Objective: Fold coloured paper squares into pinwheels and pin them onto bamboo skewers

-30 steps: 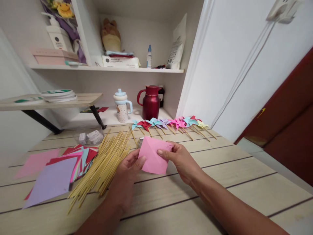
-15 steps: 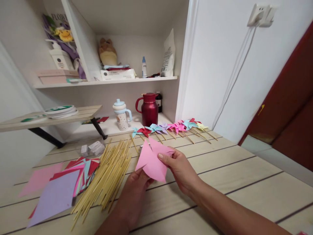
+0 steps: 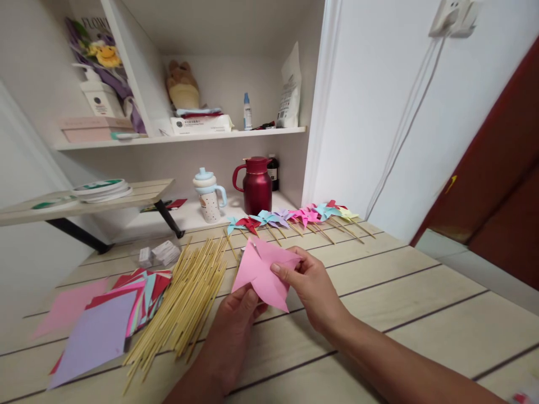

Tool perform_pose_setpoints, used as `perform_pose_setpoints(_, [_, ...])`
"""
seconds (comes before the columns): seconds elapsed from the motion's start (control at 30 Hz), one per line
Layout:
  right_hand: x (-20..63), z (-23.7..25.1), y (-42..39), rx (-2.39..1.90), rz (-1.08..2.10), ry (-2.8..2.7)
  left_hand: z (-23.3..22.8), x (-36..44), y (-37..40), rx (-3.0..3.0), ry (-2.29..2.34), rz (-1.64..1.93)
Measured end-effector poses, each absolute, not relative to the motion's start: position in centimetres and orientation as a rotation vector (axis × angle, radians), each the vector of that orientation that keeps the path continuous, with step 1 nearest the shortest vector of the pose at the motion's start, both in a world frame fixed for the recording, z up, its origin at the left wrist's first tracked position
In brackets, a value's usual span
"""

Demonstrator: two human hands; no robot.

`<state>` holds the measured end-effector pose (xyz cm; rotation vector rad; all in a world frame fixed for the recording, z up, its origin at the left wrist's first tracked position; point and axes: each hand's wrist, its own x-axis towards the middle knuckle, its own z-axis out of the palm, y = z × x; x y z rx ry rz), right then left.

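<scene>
A pink paper square [image 3: 266, 272] with cuts running in from its corners is held up over the table between both hands. My left hand [image 3: 238, 314] pinches its lower left part, thumb on top and fingers beneath. At the right side, my right hand [image 3: 309, 286] grips the sheet with the thumb pressed on its face. Behind the sheet, finished paper pinwheels [image 3: 304, 216] on sticks lie in a row along the back edge. To the left of my left hand lies a pile of thin wooden sticks [image 3: 185, 303].
Coloured paper sheets [image 3: 95, 336] lie at the left, with small clear packets [image 3: 165, 252] behind them. A speckled cup [image 3: 209, 199] and a red jug [image 3: 256, 188] stand in the shelf. A small raised stand [image 3: 143, 193] holds white rolls at the left.
The pink paper's cut top flaps have come closer together, so the gap between them has narrowed. Both hands keep their hold and have hardly moved. The view has shifted slightly.
</scene>
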<state>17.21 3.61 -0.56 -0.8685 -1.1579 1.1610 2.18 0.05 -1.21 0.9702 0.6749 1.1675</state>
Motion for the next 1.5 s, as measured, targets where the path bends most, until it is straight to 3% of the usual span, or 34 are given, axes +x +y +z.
perform_pose_setpoints(1.0, [17.0,-0.2,2.9,-0.966,0.945,-1.264,-1.9,2.6,0.2,0.87,0.763,1.235])
perform_pose_setpoints(1.5, [16.8,-0.6,2.9,-0.939,1.078,-1.225,-2.0,2.2,0.3,0.875,0.882,1.22])
